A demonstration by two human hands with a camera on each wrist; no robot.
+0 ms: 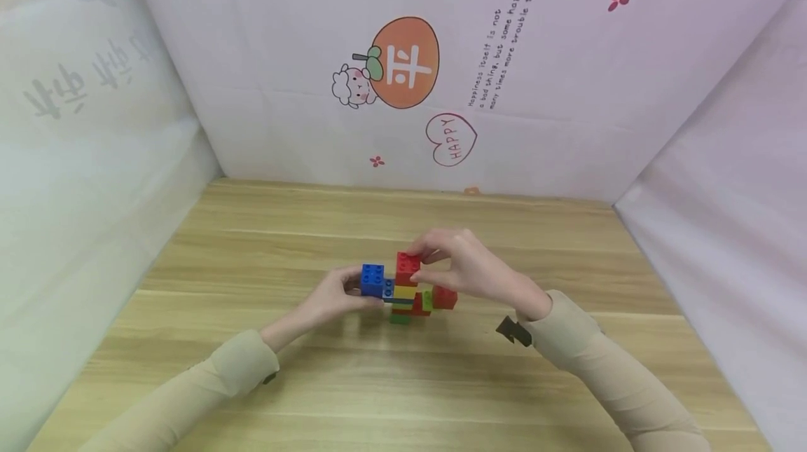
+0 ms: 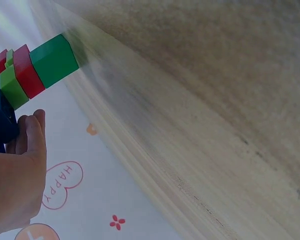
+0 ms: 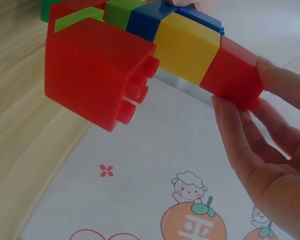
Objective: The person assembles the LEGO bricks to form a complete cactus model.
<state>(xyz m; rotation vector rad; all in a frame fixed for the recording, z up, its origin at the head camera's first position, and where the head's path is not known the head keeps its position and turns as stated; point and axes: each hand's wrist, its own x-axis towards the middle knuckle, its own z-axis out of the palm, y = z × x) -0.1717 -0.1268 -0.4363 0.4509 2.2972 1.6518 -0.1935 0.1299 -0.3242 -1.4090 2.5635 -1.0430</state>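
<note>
A small build of stacked toy bricks stands on the wooden table in the head view. My right hand (image 1: 469,266) pinches the red brick (image 1: 408,268) at its top between thumb and fingers. In the right wrist view that red brick (image 3: 235,74) sits against a yellow brick (image 3: 187,47). On the other side, my left hand (image 1: 332,298) grips the build by its blue bricks (image 1: 373,279), fingers behind and thumb in front. A green brick (image 2: 55,60) forms the base. Another red brick (image 3: 90,75) juts out sideways, its studs bare.
The wooden table (image 1: 403,389) spreads around the build. A white printed cloth (image 1: 284,87) rises behind it, and further white cloth walls (image 1: 94,158) stand left and right. A dark strap end (image 1: 513,331) hangs at the right cuff.
</note>
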